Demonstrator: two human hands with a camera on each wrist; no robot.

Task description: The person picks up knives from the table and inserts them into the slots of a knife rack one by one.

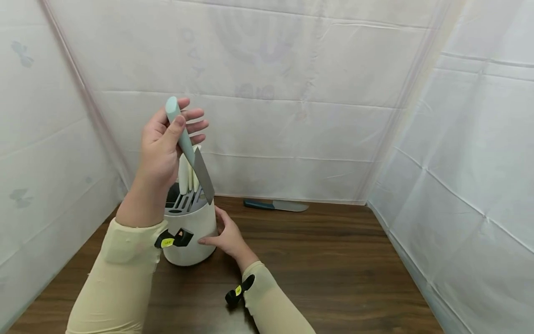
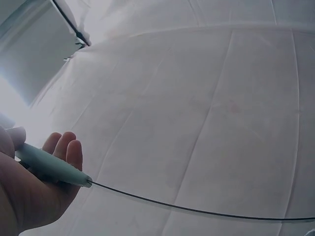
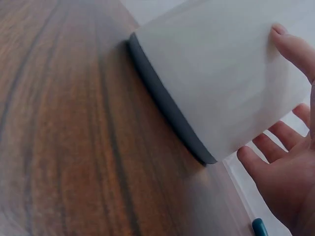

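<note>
Head view: left hand (image 1: 160, 139) is gripping pale-green-handled steel knife (image 1: 189, 150), tip entering white round slotted knife block (image 1: 190, 227); right hand (image 1: 227, 237), fingers relaxed, is steadying it; blue-handled knife (image 1: 275, 205) is lying unstored by desk's far edge.

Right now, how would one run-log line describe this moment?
left hand: holds pale-green-handled knife, tip at slots | right hand: steadies white round knife block | dark-blue-handled knife: lies on wooden table

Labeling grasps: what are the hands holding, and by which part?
Left hand grips the knife by its pale green handle, blade tip at the knife block. Right hand steadies the block's side.
</note>
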